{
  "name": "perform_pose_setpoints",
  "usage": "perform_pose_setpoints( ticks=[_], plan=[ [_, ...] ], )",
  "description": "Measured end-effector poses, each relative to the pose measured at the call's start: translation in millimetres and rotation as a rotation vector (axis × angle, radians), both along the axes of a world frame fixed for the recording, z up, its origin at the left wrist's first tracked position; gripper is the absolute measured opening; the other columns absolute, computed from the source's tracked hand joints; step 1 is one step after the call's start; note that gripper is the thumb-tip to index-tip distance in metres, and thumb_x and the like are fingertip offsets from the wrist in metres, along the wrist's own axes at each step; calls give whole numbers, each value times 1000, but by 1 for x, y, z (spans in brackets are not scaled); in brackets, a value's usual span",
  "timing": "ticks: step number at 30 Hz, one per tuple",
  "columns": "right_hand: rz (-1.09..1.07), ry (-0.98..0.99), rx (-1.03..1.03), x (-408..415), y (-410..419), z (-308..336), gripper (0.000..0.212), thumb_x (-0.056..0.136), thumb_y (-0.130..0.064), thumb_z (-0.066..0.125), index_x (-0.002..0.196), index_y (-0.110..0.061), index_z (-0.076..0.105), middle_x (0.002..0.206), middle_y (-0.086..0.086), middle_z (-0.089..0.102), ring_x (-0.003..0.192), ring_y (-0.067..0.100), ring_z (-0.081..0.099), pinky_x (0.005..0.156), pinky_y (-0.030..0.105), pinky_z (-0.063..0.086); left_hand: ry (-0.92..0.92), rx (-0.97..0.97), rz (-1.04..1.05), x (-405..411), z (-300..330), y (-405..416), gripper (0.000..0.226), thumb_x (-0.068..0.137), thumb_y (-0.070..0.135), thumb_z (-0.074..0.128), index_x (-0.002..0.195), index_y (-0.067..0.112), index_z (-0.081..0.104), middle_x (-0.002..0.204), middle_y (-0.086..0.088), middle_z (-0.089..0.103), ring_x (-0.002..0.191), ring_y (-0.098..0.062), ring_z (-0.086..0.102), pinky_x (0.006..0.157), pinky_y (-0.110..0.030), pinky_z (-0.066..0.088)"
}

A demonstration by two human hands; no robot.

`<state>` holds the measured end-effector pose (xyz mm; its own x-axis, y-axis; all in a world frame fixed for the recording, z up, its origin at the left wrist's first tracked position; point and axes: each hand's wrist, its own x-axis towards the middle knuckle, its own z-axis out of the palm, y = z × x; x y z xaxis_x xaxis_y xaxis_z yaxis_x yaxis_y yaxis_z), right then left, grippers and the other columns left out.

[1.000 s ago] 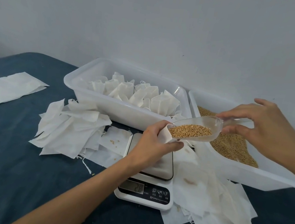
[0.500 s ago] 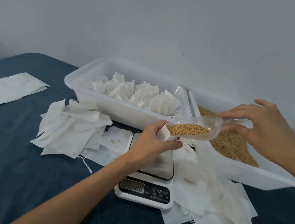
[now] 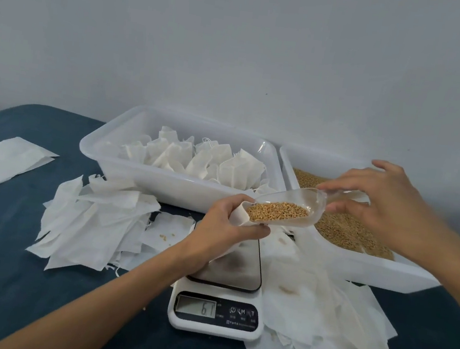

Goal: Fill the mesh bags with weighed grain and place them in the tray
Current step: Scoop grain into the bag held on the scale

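While the scoop [image 3: 285, 210] of grain [image 3: 278, 211] is being pinched by the right hand [image 3: 376, 204], a mesh bag [image 3: 239, 215] is being gripped by the left hand [image 3: 225, 226] above the scale [image 3: 217, 312].

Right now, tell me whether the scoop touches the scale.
Apart. The head view shows the scoop, held in the right hand, raised above the scale.
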<state>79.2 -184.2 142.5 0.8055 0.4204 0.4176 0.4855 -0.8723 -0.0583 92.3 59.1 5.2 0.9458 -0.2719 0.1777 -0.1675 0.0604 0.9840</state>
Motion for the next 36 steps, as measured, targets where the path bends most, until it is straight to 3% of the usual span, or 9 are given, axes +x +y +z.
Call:
perform_pose_setpoints(
  ticks=[3, 8, 11, 13, 16, 20, 24, 27, 36],
  plan=[
    [0, -3, 1, 1, 2, -1, 28, 81, -39, 73, 108, -42, 73, 101, -21, 69, 99, -5, 48, 114, 24, 10, 20, -8, 10, 0, -3, 0, 38, 76, 34, 85, 109, 23, 72, 111, -4, 76, 103, -25, 70, 101, -49, 51],
    [17, 0, -9, 3, 5, -2, 27, 81, -41, 71, 107, -41, 73, 101, -23, 68, 100, -8, 45, 114, 24, 10, 8, 18, -3, -1, -12, 5, 27, 87, 17, 84, 110, 23, 73, 100, 8, 77, 94, -8, 70, 84, -22, 51],
    [20, 0, -8, 3, 6, -1, 25, 82, -37, 74, 106, -42, 73, 100, -25, 67, 100, -10, 43, 113, 24, 9, 21, 9, 9, -3, -13, 6, 32, 89, 16, 82, 119, 23, 73, 111, 5, 78, 104, -16, 71, 93, -32, 54],
    [18, -4, -15, 2, 6, 0, 25, 82, -37, 74, 106, -42, 73, 100, -26, 66, 101, -10, 42, 114, 25, 9, 31, -25, 15, -5, -10, 1, 32, 88, 16, 82, 119, 21, 73, 108, 5, 78, 99, -16, 70, 93, -34, 54],
    [8, -5, -35, 1, 4, 4, 26, 81, -41, 72, 107, -44, 72, 103, -25, 67, 103, -8, 47, 115, 26, 9, 49, -80, 24, -7, -8, -10, 26, 90, 10, 80, 114, 16, 72, 95, 7, 75, 85, -7, 65, 80, -27, 52],
    [7, -4, -53, 1, 1, 8, 27, 82, -36, 74, 105, -49, 69, 99, -29, 63, 103, -10, 44, 116, 29, 9, 36, -79, 4, -7, -8, -17, 23, 90, 5, 78, 108, 17, 70, 90, 14, 74, 83, -1, 66, 74, -14, 49],
    [18, 13, -34, 0, 0, 5, 27, 83, -32, 74, 106, -45, 71, 98, -33, 61, 100, -24, 38, 114, 25, 7, 34, -93, -21, -4, -6, -5, 34, 89, 4, 79, 121, 10, 70, 111, -3, 78, 99, -15, 72, 87, -25, 55],
    [13, 10, -40, -1, 1, 4, 27, 84, -31, 75, 108, -43, 71, 99, -32, 62, 102, -16, 40, 114, 25, 7, 37, -78, -87, -2, -5, 6, 40, 89, 5, 80, 127, 12, 69, 120, -8, 76, 115, -25, 70, 100, -32, 55],
    [2, -14, -67, 0, 7, 7, 26, 83, -36, 73, 109, -40, 73, 102, -24, 66, 106, -2, 52, 118, 32, 10, 35, -71, -180, 0, -6, 15, 44, 89, 7, 80, 131, 15, 68, 114, -4, 78, 112, -16, 72, 94, -23, 54]
  ],
)
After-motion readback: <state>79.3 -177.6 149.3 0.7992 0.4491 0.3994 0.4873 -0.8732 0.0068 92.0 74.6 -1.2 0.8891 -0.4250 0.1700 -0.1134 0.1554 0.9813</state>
